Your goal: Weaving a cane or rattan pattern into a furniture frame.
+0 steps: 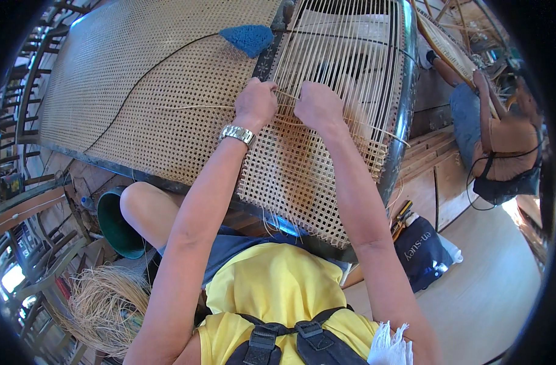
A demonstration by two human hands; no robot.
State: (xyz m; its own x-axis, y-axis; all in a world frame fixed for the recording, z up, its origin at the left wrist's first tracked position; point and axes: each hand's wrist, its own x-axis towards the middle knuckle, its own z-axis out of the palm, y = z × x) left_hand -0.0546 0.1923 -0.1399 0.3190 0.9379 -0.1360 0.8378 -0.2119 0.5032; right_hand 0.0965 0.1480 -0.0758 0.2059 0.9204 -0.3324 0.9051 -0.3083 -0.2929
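Both of my hands are closed over a dark frame with woven cane panels. My left hand [256, 103], wearing a metal watch [237, 135], pinches a thin cane strand [286, 94] by the dark middle bar. A short way to its right, my right hand [319, 106] is closed on the same strand, fingertips hidden behind the fist. Beneath them lies the right cane panel [296, 182], close-woven in its near part, with parallel strands [345, 36] in its far part. Another pale strand [199, 107] stretches leftward from my left hand across the left cane panel [162, 73].
A blue mesh cloth [247, 40] and a dark cord [145, 73] lie over the panels. At lower left are a green bucket [117, 225] and a loose cane bundle [107, 307]. A dark bag [421, 252] rests at right. Another person [503, 140] sits at far right.
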